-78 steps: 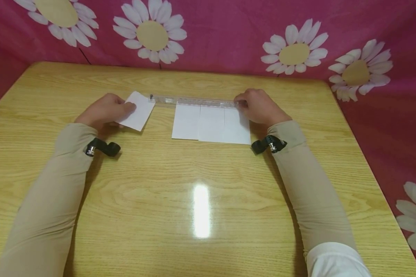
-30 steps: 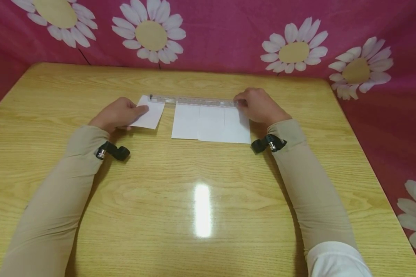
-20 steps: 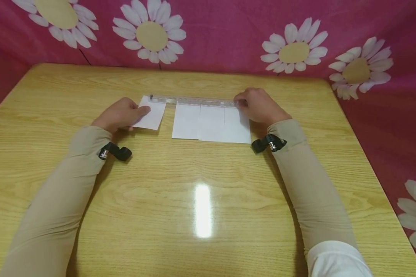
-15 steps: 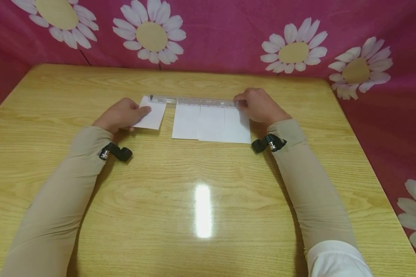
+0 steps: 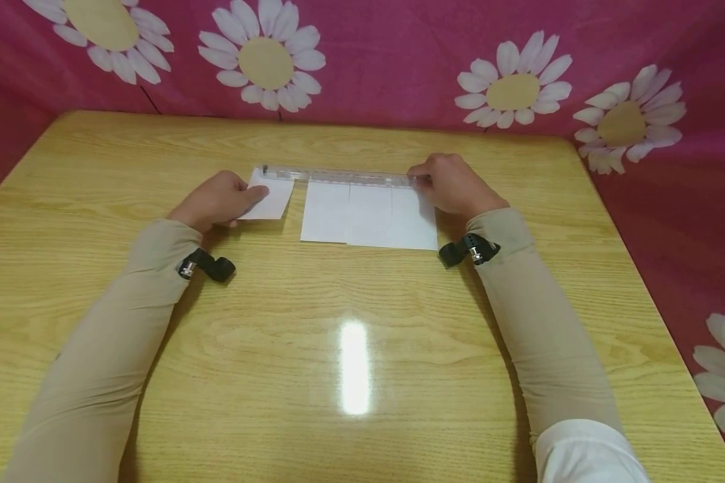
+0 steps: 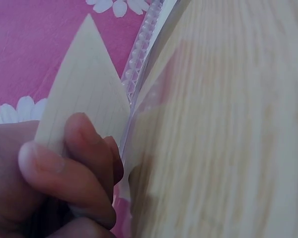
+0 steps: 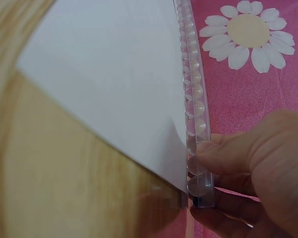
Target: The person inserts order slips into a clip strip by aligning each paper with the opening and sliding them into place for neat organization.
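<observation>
A clear plastic note rail (image 5: 350,178), with round clear beads along its inside in the right wrist view, lies across the far part of the table. Three white paper slips (image 5: 370,218) extend side by side from its lower edge, with touching or slightly overlapping sides. My right hand (image 5: 456,184) grips the rail's right end between thumb and fingers. A separate white slip (image 5: 273,202) is pinched by my left hand (image 5: 217,201), thumb on top. Its upper edge meets the rail's left end, and a narrow gap parts it from the others. Whether that edge sits inside the rail cannot be told.
The wood-grain table (image 5: 278,376) extends toward me and reflects a bright light. A pink cloth (image 5: 387,60) with large daisies hangs behind it and along the right side. Each wrist wears a black camera mount (image 5: 208,265).
My left hand has moved right with its slip, bringing the slip's upper edge to the rail's left end, and the slip has turned straighter. The right hand and rail have stayed put.
</observation>
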The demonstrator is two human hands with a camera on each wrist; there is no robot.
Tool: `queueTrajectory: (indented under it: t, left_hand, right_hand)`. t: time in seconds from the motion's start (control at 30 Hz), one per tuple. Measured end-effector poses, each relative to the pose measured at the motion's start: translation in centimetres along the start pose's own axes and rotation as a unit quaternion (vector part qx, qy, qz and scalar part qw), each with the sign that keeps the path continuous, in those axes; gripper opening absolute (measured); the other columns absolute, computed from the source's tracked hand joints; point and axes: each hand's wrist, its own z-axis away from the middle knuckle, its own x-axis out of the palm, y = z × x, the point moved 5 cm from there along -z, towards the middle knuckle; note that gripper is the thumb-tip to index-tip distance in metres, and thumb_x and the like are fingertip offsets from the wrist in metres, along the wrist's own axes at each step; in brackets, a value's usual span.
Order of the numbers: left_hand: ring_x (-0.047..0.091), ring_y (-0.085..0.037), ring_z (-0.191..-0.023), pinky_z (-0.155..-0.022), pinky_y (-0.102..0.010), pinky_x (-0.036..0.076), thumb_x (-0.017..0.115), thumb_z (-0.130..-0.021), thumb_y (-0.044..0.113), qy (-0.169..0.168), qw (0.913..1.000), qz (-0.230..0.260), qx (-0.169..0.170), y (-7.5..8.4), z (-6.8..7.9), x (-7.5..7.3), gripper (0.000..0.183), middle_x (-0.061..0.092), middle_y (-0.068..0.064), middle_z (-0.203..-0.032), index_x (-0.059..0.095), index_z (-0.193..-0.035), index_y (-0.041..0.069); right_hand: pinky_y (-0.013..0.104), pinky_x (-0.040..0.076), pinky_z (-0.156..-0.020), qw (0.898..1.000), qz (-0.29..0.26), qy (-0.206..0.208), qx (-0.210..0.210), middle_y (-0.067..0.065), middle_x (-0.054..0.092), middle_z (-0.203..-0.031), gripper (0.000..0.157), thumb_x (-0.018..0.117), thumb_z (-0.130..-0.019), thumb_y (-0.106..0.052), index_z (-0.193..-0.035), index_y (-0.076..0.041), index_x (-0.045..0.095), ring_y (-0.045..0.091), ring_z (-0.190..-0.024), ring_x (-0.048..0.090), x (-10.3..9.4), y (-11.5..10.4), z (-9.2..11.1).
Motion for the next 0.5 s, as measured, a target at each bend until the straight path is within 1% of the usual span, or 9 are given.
queueTrajectory:
  t: [0.13,0.23,0.37,0.5]
  left_hand:
    - [0.048,-0.014,-0.056,-0.060,-0.032,0.041,0.047,-0.106,0.052,-0.002,1.0000,0.000,-0.002,0.15,-0.04,0.09,0.053,0.047,0.004,-0.060,0.063,-0.108,0.002]
    - [0.047,-0.011,-0.053,-0.057,-0.030,0.041,0.048,-0.106,0.050,-0.012,0.9999,0.011,0.003,0.34,-0.13,0.23,0.052,0.046,0.006,-0.057,0.063,-0.110,0.001]
    - [0.046,-0.008,-0.051,-0.055,-0.028,0.040,0.049,-0.106,0.050,-0.022,0.9994,0.026,0.008,0.57,-0.26,0.43,0.051,0.044,0.008,-0.056,0.062,-0.108,0.001]
    - [0.046,-0.008,-0.050,-0.055,-0.028,0.041,0.048,-0.106,0.050,-0.020,0.9995,0.024,0.007,0.61,-0.16,0.47,0.051,0.043,0.008,-0.057,0.062,-0.108,0.001]
  right_hand:
    - [0.042,0.050,-0.088,1.000,-0.003,-0.001,0.005,0.020,0.071,-0.113,0.033,0.055,-0.105,-0.011,-0.135,-0.008,0.068,0.028,-0.091,0.055,-0.04,0.08,0.03]
    - [0.042,0.051,-0.089,1.000,-0.005,0.002,0.002,0.020,0.071,-0.111,0.033,0.054,-0.105,-0.010,-0.134,-0.008,0.069,0.028,-0.091,0.055,-0.11,0.14,0.10]
    - [0.043,0.052,-0.091,1.000,-0.007,0.007,-0.003,0.020,0.071,-0.108,0.033,0.054,-0.104,-0.010,-0.133,-0.009,0.070,0.029,-0.090,0.056,-0.16,0.21,0.17]
    - [0.044,0.052,-0.093,1.000,-0.010,0.008,-0.010,0.020,0.072,-0.108,0.032,0.054,-0.104,-0.009,-0.131,-0.008,0.071,0.029,-0.091,0.057,-0.08,0.18,0.08]
